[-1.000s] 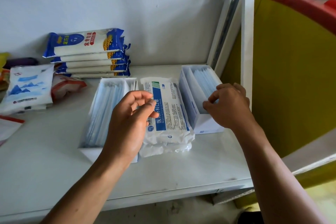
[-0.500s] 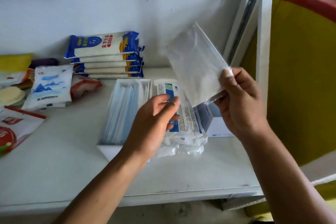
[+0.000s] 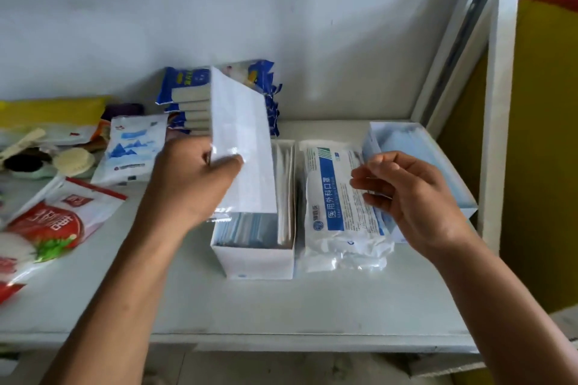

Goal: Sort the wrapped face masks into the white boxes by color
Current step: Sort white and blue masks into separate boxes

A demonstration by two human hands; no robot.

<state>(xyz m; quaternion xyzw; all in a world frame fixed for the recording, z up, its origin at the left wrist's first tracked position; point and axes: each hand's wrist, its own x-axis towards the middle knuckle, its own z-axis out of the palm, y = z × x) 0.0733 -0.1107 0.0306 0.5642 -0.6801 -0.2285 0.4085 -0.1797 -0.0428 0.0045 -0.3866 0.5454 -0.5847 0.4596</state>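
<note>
My left hand [image 3: 190,184] grips a wrapped white mask [image 3: 242,147] by its left edge, standing it on end over the left white box [image 3: 255,261]. That box holds several wrapped masks, blue ones on the left and white ones on the right. My right hand [image 3: 413,197] hovers with loosely curled fingers and holds nothing, above the gap between a blue-and-white mask pack [image 3: 339,206] and the right white box [image 3: 406,147]. The right box holds wrapped blue masks and is partly hidden by my right hand.
Stacked blue-and-white packets [image 3: 187,97] lean against the back wall. A white pouch with blue mountains [image 3: 133,150], a red-printed bag [image 3: 59,222] and small clutter lie to the left. A white upright frame [image 3: 497,103] closes the shelf on the right.
The white mask passed from my right hand to my left hand and moved left over the left box. My right hand let go and dropped lower.
</note>
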